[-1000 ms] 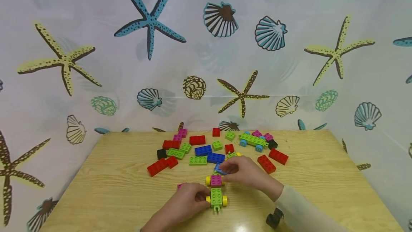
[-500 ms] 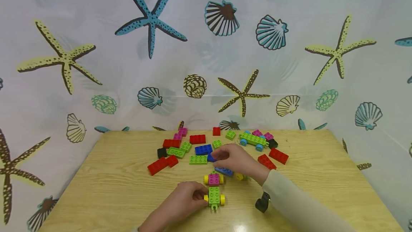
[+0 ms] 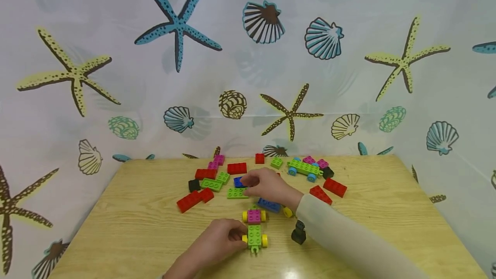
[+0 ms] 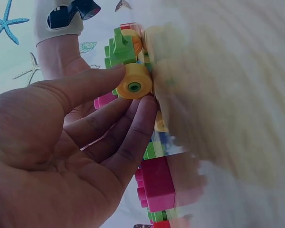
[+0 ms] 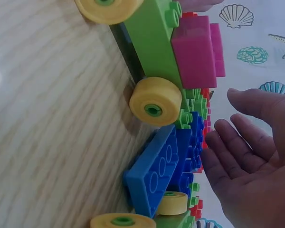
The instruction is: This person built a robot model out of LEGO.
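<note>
And here's the car, green on yellow wheels, sitting right in front of me on the surface, a pink block riding its far end. My left hand has it by the near left wheel, thumb on one side, fingertips tucked low on the other, a neat pinch! That forearm slants in from the bottom edge, palm turned toward the car.

Now the right hand: up beyond the car, hanging over the bricks, thumb well apart from loosely bent fingers. Its forearm cuts diagonally across from the lower right in a pale sleeve. Below it, a blue brick tips up, underside showing, and a green brick lies near the fingertips. Farther back on the right, a blue-wheeled car; behind everything, the starfish curtain!
</note>
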Demonstrator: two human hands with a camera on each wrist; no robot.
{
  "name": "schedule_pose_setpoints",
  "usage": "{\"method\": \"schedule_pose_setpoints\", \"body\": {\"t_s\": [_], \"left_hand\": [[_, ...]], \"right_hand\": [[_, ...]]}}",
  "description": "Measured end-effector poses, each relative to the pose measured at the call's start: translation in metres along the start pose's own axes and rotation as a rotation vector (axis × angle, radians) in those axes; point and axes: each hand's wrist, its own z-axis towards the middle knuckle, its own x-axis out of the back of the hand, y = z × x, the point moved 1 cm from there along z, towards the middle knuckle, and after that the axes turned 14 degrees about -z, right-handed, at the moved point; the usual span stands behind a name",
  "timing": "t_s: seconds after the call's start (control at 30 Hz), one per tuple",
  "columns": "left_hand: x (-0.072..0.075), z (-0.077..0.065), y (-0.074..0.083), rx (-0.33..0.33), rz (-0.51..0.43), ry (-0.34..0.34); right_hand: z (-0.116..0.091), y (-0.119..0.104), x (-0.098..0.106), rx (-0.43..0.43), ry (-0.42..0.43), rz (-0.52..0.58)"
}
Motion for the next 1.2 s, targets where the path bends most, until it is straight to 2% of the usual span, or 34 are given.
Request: {"method": "schedule_pose_setpoints", "body": {"t_s": [0.23, 0.4, 0.97, 1.2], "left_hand": [[0.007, -0.001, 0.000, 0.024, -0.002, 0.025], [0.009, 0.000, 0.000, 0.039, 0.000, 0.036], [0.007, 0.000, -0.001, 0.024, -0.005, 0.035], [0.008, 0.000, 0.000, 0.028, -0.006, 0.032]], "right_hand": [[0.010, -0.004, -0.005, -0.009, 0.017, -0.020], [0.015, -0.004, -0.008, 0.008, 0.021, -0.080], [0.026, -0.005, -0.015, 0.070, -0.025, -0.259], [0.027, -0.006, -0.015, 0.049, -0.025, -0.303]]}}
